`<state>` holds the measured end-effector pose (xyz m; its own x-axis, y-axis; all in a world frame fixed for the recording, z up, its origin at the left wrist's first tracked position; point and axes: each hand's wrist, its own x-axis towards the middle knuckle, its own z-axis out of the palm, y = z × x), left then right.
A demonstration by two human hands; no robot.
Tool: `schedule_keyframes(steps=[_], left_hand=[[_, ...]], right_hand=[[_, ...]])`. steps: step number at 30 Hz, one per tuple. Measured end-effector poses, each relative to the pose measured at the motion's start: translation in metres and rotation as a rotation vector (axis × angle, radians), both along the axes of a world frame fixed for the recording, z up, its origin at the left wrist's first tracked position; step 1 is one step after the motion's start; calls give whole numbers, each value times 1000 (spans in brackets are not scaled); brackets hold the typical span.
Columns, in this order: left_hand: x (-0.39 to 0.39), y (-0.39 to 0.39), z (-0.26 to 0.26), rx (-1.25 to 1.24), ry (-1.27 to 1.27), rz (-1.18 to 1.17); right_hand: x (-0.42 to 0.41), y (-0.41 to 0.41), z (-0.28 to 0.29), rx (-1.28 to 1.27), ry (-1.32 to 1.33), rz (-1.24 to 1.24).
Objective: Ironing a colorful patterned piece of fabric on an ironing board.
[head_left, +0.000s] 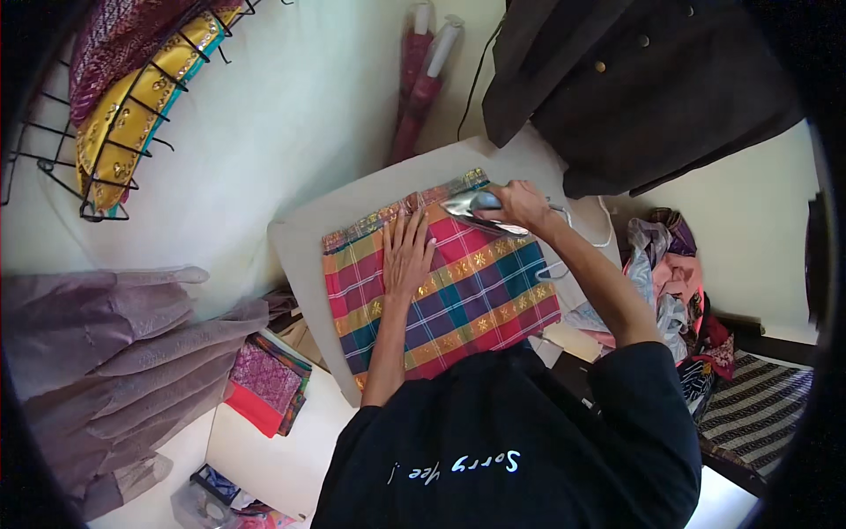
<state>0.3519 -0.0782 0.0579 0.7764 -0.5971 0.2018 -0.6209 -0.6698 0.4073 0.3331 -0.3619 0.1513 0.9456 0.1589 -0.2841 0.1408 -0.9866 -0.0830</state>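
A plaid cloth (456, 291) in red, teal, purple and orange, with gold flower motifs, lies spread over an ironing board (297, 244). Flat on its left part rests my left hand (408, 254), fingers stretched and a little apart, holding nothing. In my right hand (519, 205) is a clothes iron (479, 208), its pointed metal tip turned left towards my left hand. The iron sits on the upper right of the cloth, just below the patterned band (370, 225) at the far edge. A pale cord (598, 225) loops out beyond my right wrist.
Dark garments (615, 86) hang over the board's far right corner. Rolled maroon fabric (416, 92) leans on the wall. A wire rack (125, 119) holds bright cloths at upper left. Sheer mauve fabric (125, 357) hangs left; a heap of clothes (667, 284) lies right.
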Motion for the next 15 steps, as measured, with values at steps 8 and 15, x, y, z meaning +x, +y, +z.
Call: schedule_keyframes(steps=[8, 15], left_hand=[[-1, -4, 7, 8, -24, 20], [-3, -4, 5, 0, -23, 38]], right_hand=[[17, 1, -11, 86, -31, 63], [22, 15, -15, 47, -168, 88]])
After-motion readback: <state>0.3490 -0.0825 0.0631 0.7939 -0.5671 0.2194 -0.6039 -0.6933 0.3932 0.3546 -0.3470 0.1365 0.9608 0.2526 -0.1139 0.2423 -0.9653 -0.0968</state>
